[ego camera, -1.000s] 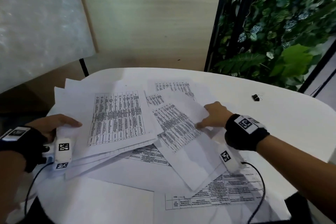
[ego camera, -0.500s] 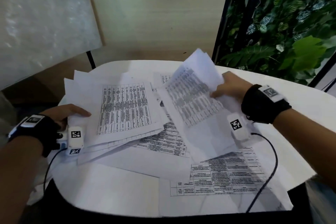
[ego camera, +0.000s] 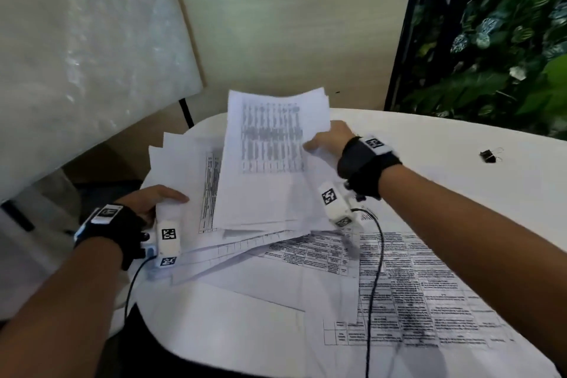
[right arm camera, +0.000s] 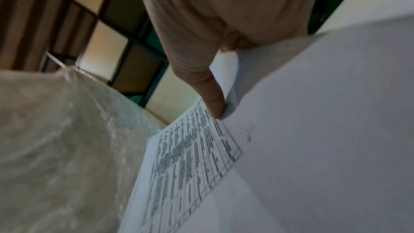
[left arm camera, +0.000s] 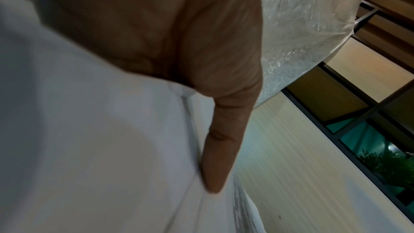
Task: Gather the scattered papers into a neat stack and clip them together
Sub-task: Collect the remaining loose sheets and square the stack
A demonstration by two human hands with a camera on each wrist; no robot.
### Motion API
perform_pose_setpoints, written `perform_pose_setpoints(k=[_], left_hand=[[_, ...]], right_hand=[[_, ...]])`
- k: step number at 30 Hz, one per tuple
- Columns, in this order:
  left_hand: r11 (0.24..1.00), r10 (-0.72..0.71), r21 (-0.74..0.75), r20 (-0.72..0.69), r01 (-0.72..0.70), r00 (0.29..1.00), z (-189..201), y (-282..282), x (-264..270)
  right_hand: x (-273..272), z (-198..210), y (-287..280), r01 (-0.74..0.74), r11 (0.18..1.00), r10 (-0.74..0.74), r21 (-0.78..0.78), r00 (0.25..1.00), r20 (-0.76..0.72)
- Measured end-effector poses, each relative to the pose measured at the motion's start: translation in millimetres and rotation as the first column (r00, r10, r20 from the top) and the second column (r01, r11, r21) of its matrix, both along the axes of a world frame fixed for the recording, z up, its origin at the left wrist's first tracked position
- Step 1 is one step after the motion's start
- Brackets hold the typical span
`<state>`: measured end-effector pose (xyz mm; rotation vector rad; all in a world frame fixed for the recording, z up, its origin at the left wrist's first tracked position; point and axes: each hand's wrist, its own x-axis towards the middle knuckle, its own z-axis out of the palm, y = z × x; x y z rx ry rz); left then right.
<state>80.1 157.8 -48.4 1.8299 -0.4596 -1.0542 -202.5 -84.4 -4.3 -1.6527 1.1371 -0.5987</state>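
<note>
Printed sheets with tables lie scattered over the white table (ego camera: 429,138). My right hand (ego camera: 325,139) pinches the right edge of a few lifted sheets (ego camera: 267,159), thumb on the printed side (right arm camera: 215,102), and holds them tilted above the pile. My left hand (ego camera: 153,198) grips the left edge of the gathered pile (ego camera: 181,175), thumb on top (left arm camera: 219,157). More sheets (ego camera: 414,291) lie flat near the front right. A black binder clip (ego camera: 488,156) sits alone at the far right of the table.
A bubble-wrapped panel (ego camera: 76,55) leans at the left behind the table. A beige wall stands behind, and green foliage (ego camera: 506,24) fills the right background. Black cables (ego camera: 376,270) run from both wrist cameras across the papers.
My right hand has lifted a few sheets off the table and carried them left, over the pile that my left hand holds. The left hand has stayed on the pile's edge.
</note>
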Motion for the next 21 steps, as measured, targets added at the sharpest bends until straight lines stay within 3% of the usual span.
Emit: perform_pose_setpoints(k=[3,7,10,13,16,21], left_hand=[[0.983,0.045,-0.172,-0.080,-0.058,0.996,7.7,-0.1,-12.1],[0.988,-0.005,-0.156,-0.073,-0.007,0.997,-13.9,-5.1,15.0],[0.999,-0.016,-0.033,-0.021,0.016,1.000,-48.0,-9.5,56.4],[0.996,0.060,-0.056,-0.086,-0.065,0.994,-13.5,0.5,13.7],[0.993,0.050,-0.099,-0.109,-0.061,0.993,-5.4,7.1,2.0],[0.982,0.126,-0.128,-0.084,-0.136,0.988,4.6,26.9,18.2]], right_hand=[[43.9,-29.4,33.2,-0.138,0.989,0.119,-0.044,0.949,-0.291],[71.1,-43.0,51.7,-0.388,0.921,0.351,-0.027,0.861,-0.368],[58.1,-38.7,33.5,-0.378,0.915,0.293,-0.140,0.862,-0.413],[28.7,-34.7,1.7,-0.354,0.911,0.178,-0.213,0.802,-0.571],[14.2,-33.0,-6.4,-0.488,0.848,0.245,-0.205,0.706,-0.665],[28.2,-28.7,11.2,-0.616,0.760,0.301,-0.209,0.618,-0.726]])
